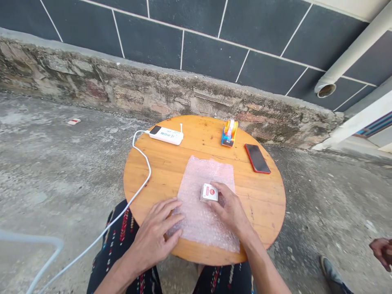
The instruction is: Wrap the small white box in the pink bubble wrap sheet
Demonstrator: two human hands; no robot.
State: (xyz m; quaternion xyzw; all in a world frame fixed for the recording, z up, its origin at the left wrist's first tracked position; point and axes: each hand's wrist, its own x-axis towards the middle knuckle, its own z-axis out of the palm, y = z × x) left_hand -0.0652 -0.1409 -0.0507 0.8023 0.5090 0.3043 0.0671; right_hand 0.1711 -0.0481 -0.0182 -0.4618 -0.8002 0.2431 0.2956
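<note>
A pinkish sheet of bubble wrap (196, 220) lies flat on the round wooden table (263, 204). On its middle sits a small white box (209, 192) with red print on top. My right hand (228, 206) grips this box from the right, thumb at the near side and fingers at the far side. My left hand (162, 228) rests with spread fingers on the left edge of the bubble wrap, holding nothing.
At the table's back left lies a white power bank (167, 135) with a white cable (146, 179) running off leftward. A tape dispenser (229, 134) stands at the back, and a red-edged phone (257, 158) lies right. Another person's hand (382, 252) and shoe (330, 269) show at far right.
</note>
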